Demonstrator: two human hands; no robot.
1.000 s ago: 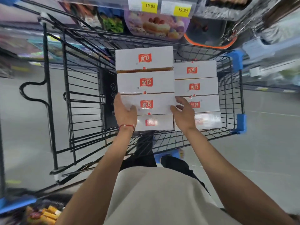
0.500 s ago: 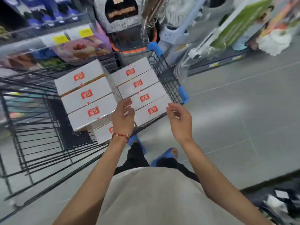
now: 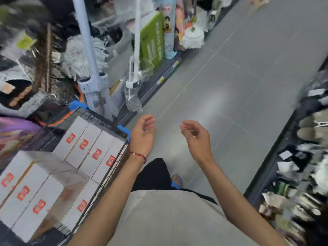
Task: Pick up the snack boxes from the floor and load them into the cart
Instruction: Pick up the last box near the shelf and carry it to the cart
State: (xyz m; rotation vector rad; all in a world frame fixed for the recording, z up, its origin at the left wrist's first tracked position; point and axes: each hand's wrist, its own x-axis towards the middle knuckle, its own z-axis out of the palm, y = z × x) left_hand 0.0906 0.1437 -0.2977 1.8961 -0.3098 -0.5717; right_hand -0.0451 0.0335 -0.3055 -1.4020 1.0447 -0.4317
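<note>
Head view: your left hand and right hand have left the white cardboard snack boxes with red labels they touched a second ago. Both hover over the grey tiled floor, fingers loosely curled and empty. The boxes sit stacked in the black wire cart. That load looks placed, and no floor box is in view.

White snack boxes at eight o'clock carry red labels. The cart is black wire with bright blue corner guards. A red string bracelet with a white bead circles the left wrist. Grey tiled floor fills one o'clock; a green package shows at twelve, beside a white mop head. Beige shirt, black trousers, blue slipper at six o'clock
</note>
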